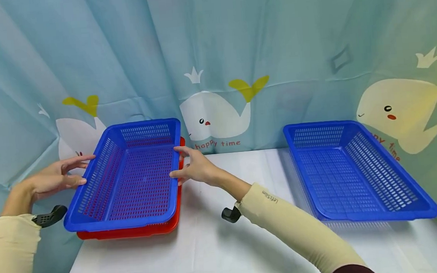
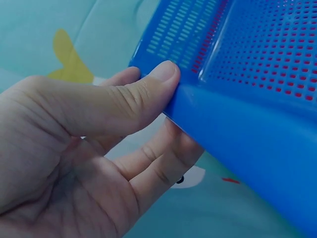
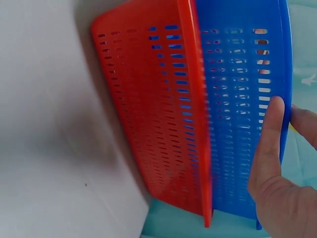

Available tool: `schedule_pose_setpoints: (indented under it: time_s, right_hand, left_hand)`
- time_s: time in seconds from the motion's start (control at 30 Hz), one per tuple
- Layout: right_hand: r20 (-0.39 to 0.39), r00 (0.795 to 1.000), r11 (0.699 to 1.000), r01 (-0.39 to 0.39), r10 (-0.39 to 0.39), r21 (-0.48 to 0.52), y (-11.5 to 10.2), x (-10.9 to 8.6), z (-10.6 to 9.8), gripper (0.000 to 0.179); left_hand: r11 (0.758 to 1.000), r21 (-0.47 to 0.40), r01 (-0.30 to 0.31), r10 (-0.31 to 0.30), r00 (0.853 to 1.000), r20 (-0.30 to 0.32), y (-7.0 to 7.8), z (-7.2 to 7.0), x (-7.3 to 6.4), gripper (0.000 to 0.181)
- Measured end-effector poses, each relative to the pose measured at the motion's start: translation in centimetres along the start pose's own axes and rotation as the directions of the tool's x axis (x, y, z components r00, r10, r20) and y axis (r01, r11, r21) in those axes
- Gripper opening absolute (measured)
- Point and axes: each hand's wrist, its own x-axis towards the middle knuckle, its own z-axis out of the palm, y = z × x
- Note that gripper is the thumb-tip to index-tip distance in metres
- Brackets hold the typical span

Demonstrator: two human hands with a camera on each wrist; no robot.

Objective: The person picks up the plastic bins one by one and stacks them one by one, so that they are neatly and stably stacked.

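A blue plastic basket [image 1: 117, 224] with slotted walls sits partly nested in a red basket [image 1: 133, 232] on the left of the table. My left hand [image 1: 54, 178] pinches the blue basket's left rim, thumb on top and fingers underneath, as the left wrist view shows. On the opposite side, my right hand [image 1: 197, 166] holds the right rim between thumb and fingers. In the right wrist view the blue wall [image 3: 233, 148] rises out of the red basket [image 3: 143, 114], whose rim stands below my right fingers.
Another blue basket [image 1: 379, 217] stands at the right of the white-covered table [image 1: 227, 247], with a pale, see-through basket edge [image 1: 356, 226] showing beneath it. Behind the table hangs a light blue curtain [image 1: 210, 34] printed with whales. A black wrist mount sits on each forearm.
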Motion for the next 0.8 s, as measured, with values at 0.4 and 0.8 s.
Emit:
schedule_pose_setpoints:
  time_s: [0.4, 0.8]
  right_hand:
    - [-0.026, 0.999, 0.999, -0.043, 0.043, -0.027, 1.1, 0.3, 0.5, 0.087]
    - [-0.029, 0.998, 0.997, -0.055, 0.054, -0.047, 1.9, 0.5, 0.8, 0.087]
  left_hand:
    - [0.999, -0.035, -0.002, 0.003, 1.000, 0.012, -1.5, 0.5, 0.4, 0.079]
    - [0.998, -0.064, 0.018, -0.017, 1.000, 0.022, -2.4, 1.0, 0.8, 0.081]
